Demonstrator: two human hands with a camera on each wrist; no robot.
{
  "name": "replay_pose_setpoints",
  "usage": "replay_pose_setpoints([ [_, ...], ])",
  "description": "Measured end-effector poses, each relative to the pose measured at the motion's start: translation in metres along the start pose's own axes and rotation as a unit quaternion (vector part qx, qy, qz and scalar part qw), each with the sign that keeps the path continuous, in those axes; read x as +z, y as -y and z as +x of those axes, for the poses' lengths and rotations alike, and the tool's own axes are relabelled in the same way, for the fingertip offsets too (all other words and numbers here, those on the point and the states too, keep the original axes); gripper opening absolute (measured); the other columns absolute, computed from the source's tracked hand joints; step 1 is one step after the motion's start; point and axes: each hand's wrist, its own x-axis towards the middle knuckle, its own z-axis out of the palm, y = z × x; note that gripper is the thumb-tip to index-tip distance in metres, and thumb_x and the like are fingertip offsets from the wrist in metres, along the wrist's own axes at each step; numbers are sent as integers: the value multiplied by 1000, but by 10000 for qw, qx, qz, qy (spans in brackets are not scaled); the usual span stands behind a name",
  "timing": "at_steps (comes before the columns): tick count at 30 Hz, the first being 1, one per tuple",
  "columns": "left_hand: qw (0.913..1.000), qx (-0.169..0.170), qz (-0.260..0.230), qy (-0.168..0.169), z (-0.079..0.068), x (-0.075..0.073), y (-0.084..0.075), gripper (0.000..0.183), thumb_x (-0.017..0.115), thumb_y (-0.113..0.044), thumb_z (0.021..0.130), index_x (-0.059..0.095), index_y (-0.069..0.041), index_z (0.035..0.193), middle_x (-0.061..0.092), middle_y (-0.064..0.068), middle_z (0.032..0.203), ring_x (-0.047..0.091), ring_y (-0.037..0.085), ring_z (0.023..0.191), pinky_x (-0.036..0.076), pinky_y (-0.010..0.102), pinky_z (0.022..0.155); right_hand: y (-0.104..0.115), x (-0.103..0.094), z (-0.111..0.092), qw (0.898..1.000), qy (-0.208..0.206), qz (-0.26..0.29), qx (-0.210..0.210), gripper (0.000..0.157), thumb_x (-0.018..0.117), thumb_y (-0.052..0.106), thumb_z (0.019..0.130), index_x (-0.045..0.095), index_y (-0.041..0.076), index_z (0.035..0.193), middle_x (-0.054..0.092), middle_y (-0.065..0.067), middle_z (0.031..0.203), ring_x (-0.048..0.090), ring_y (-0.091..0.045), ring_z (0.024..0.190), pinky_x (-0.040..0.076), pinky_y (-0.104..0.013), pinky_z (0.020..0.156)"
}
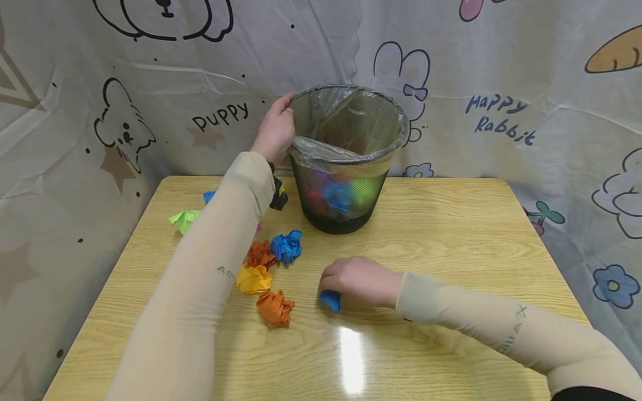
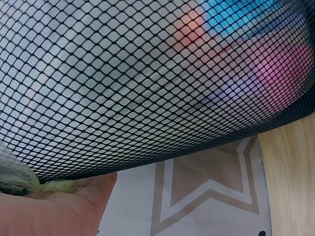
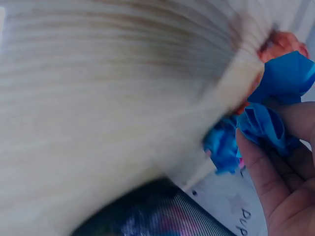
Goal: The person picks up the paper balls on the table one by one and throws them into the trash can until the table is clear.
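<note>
My left hand (image 1: 275,131) grips the rim of a black mesh wastebasket (image 1: 343,220) at its left side, thumb over the plastic liner (image 1: 333,150). Crumpled papers in blue, green and red show through the mesh low in the basket. Between the fingers and thumb of my right hand (image 1: 363,281) is a crumpled blue paper (image 3: 266,123), low over the table in front of the basket; in the head view only its lower corner shows under the hand. To the left lie another blue paper ball (image 1: 287,247), a rust one (image 1: 259,254), a yellow one (image 1: 253,279) and an orange one (image 1: 275,309).
A light green paper ball (image 1: 184,220) and a bit of blue paper (image 1: 208,195) lie at the table's back left, partly behind my left sleeve (image 1: 200,267). Behind the wooden table (image 1: 451,223) hangs a printed curtain (image 1: 311,44), close to the basket.
</note>
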Motion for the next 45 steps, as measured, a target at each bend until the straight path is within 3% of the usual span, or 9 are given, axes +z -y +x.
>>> replay_pose_setpoints([
  [13,10000,-35,-37,-12,0,2,-2,51,21,-27,114,22,-32,165,18,-10,169,30,5,51,41,24,66,-8,-66,-9,9932,-1163,-107,-22,21,75,-3,90,75,10,106,72,-1,107,66,-16,97,55,-26,85],
  [18,9999,-52,94,-38,0,2,-1,51,22,-28,114,22,-33,165,16,-13,169,54,4,101,40,25,98,-10,-88,-13,9895,-1441,91,86,25,77,-4,88,76,8,111,73,-4,111,68,-19,102,55,-29,89],
  [20,9998,-42,159,-61,0,1,-1,51,21,-28,114,22,-33,165,15,-13,169,40,6,135,30,26,112,-11,-96,-14,9883,-1514,129,155,27,78,-3,88,76,7,113,73,-4,114,68,-20,104,55,-30,91],
  [23,9999,-39,106,-63,0,1,-1,51,21,-27,114,22,-32,165,14,-14,169,27,7,145,27,28,115,-12,-104,-17,9866,-1614,160,171,29,77,-3,89,75,7,115,71,-4,117,66,-20,105,55,-32,91],
  [27,10000,-56,17,-64,-1,1,-1,51,22,-27,114,22,-33,165,16,-12,169,52,7,105,38,29,101,-15,-113,-20,9827,-1847,145,69,28,73,-6,89,73,6,115,70,-5,116,65,-22,102,54,-34,90],
  [31,10000,-48,56,-51,-2,2,0,51,22,-27,114,22,-32,165,17,-10,169,38,6,68,41,30,85,-18,-123,-25,9786,-2048,161,115,28,66,-8,88,72,4,113,70,-6,113,65,-22,99,54,-35,87],
  [37,10000,-20,52,-47,-1,3,-2,51,21,-27,114,21,-31,165,15,-11,170,52,13,110,40,31,95,-24,-147,-29,9708,-2369,54,377,27,55,-2,90,74,5,108,71,-5,108,64,-21,95,51,-34,84],
  [41,10000,-43,56,-46,0,2,-2,51,21,-27,114,21,-32,165,13,-14,169,25,8,148,26,26,115,-32,-161,-28,9591,-2778,-21,539,28,53,-3,88,75,4,105,72,-5,106,64,-21,92,49,-31,81],
  [45,9999,-68,65,-63,1,1,-1,51,22,-26,114,22,-32,165,13,-14,169,12,5,152,17,27,121,-43,-174,-29,9521,-2969,-233,697,29,56,-7,86,76,2,106,72,-7,107,64,-19,93,46,-27,82],
])
